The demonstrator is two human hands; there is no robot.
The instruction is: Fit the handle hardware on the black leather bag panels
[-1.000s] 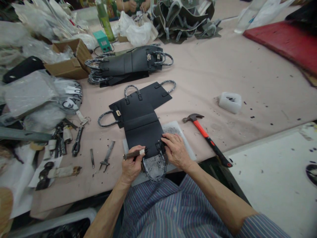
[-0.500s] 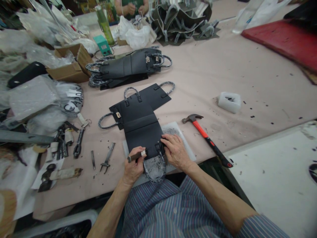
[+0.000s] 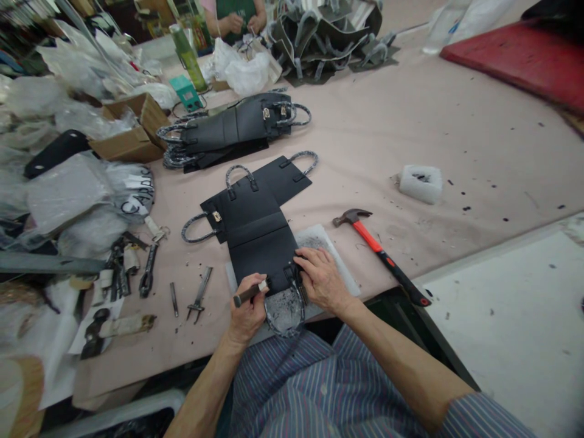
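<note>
My left hand (image 3: pixel 247 313) is closed around a short dark tool (image 3: pixel 249 294) with a pale band, over the near edge of a black bag panel (image 3: pixel 262 246). On the panel's right near corner rests my right hand (image 3: pixel 322 277), fingers bent beside the base of a wrapped handle (image 3: pixel 286 334); whether it grips anything is hidden. The panel lies partly on a pale board (image 3: pixel 337 258) strewn with dark bits. A second black panel (image 3: pixel 283 176) with handles lies beneath its far end. To the right is a claw hammer (image 3: pixel 371 241) with a red and black handle.
Stacked black panels (image 3: pixel 232 125) lie farther back. A white block (image 3: pixel 420 184) sits at the right, a red board (image 3: pixel 520 61) beyond it. Metal punches (image 3: pixel 199 295), a mallet (image 3: pixel 123 325) and a cardboard box (image 3: pixel 132 131) are at the left. Another person's hands (image 3: pixel 244 23) show at the back.
The view has shifted slightly. Both hands stay at nearly the same places on the panel, and the dark tool in my left hand is tilted much as before.
</note>
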